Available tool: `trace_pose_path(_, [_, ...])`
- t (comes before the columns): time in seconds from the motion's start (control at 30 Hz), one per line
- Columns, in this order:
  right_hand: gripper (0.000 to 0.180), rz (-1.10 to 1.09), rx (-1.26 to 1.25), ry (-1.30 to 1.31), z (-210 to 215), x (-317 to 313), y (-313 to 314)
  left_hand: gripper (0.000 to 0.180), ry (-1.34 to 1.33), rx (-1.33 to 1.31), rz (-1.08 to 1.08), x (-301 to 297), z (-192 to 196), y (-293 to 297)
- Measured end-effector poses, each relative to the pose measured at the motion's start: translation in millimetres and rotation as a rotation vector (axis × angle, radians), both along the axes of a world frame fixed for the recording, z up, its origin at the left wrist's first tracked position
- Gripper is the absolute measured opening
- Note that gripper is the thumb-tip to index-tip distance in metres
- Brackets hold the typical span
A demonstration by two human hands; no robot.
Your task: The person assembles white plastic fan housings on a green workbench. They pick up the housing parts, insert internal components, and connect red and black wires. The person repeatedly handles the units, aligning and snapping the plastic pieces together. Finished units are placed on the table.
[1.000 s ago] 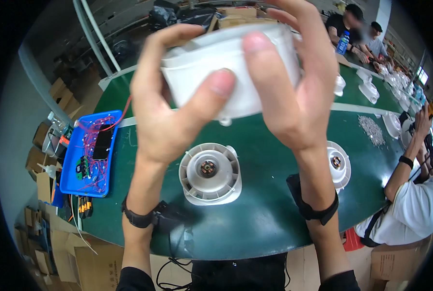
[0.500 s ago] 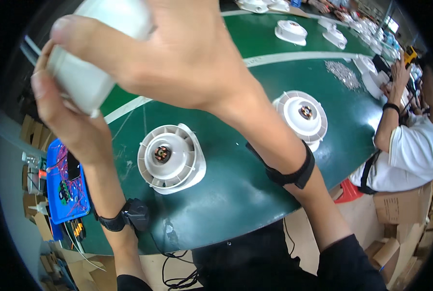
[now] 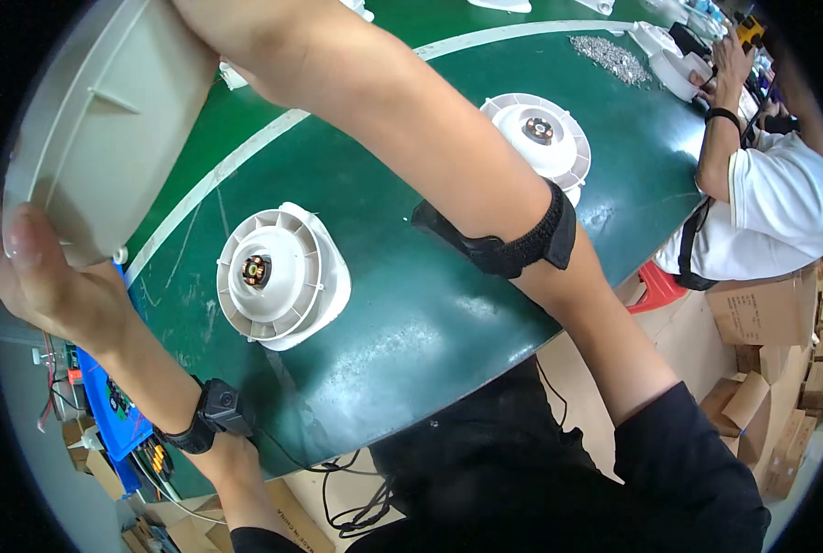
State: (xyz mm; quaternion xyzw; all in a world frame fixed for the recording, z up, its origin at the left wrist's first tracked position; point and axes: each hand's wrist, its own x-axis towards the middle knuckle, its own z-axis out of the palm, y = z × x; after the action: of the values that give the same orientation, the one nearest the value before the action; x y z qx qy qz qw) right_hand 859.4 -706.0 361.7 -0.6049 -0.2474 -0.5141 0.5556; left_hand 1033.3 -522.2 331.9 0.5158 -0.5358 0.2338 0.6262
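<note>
The left hand [image 3: 47, 276] holds a white housing [image 3: 107, 120] raised at upper left, thumb pressed on its rim; the right hand is out of frame, its fingers untellable. Two fan units [image 3: 282, 275] [image 3: 540, 138] lie untouched on the green table [image 3: 411, 323], so most of the work seems left.

A single head-worn fisheye view looks steeply down from close above the near edge of the green table [image 3: 402, 313], facing across it toward its far right corner, where a seated co-worker [image 3: 771, 203] appears, with straight edges bending at the picture's rim.
</note>
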Motion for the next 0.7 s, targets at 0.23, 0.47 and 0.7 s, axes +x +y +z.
trace_pose_path(0.23, [0.040,0.033,0.143,-0.006,-5.8,42.5,8.6,0.075,-0.205,-0.026,-0.143,-31.6,10.7,-33.2])
trace_pose_path(0.47, [0.039,-0.253,0.187,0.043,4.4,24.6,18.6,0.056,0.128,0.101,0.006,-77.2,5.5,-55.8])
trace_pose_path(0.7, [0.035,-0.512,-0.100,-0.062,-11.8,29.2,11.8,0.067,0.193,0.162,-0.150,-64.9,8.3,-47.2])
